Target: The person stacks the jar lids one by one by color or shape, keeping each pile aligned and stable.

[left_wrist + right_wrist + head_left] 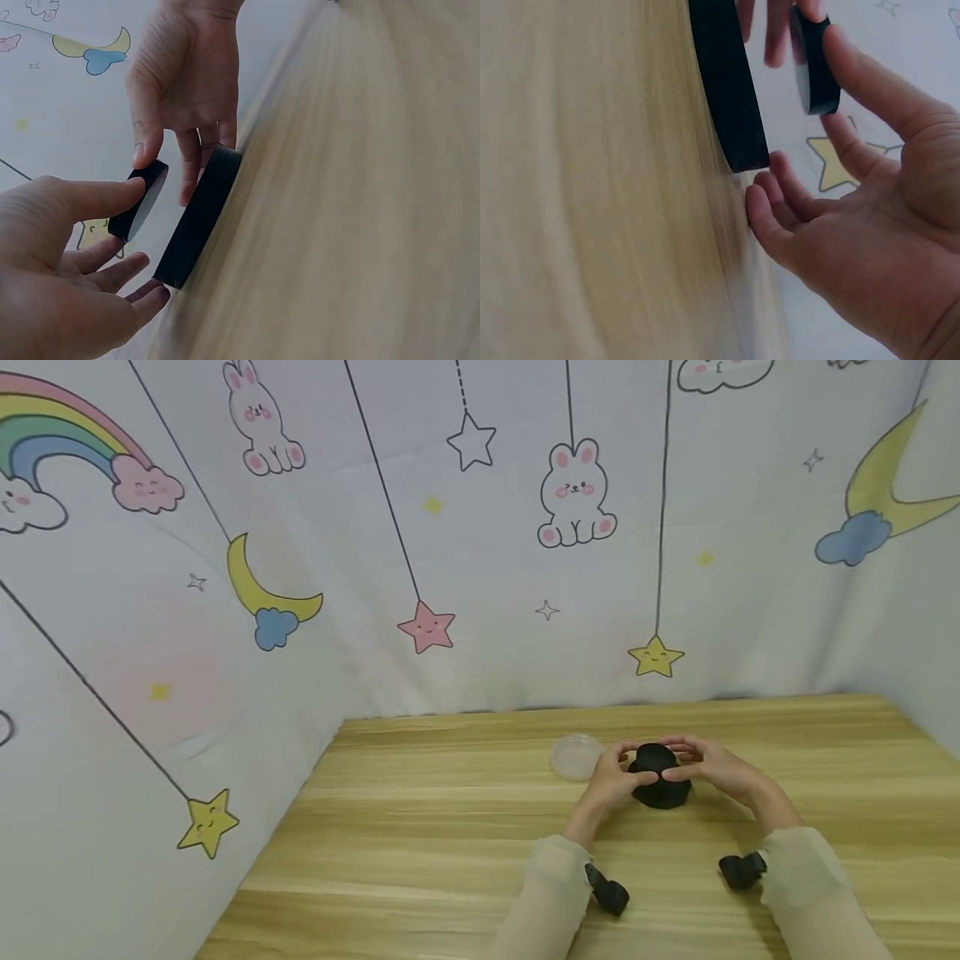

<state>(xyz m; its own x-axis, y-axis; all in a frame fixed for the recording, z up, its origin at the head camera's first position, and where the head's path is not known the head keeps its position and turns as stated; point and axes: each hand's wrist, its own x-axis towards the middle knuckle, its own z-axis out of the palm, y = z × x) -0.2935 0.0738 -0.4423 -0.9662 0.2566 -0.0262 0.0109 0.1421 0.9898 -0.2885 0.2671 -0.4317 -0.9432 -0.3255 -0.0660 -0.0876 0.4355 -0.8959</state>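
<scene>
Both hands hold a small black disc-shaped piece (654,758) from opposite sides. My left hand (613,777) pinches its left edge between thumb and fingers, and my right hand (712,767) pinches its right edge. The left wrist view shows a pale face on the small black piece (139,201). Below it, a wider black round piece (662,797) rests on the table, with a gap between the two. The lower fingers of the left hand (67,262) are close to the wider piece (199,217). In the right wrist view, the right hand's (877,180) lower fingers are near its rim.
A clear round dish or lid (576,757) lies on the wooden table (420,827), just left of the left hand. Behind the table hangs a white cloth (487,552) printed with stars, rabbits and moons. Black wrist cameras (607,890) sit at the sleeves.
</scene>
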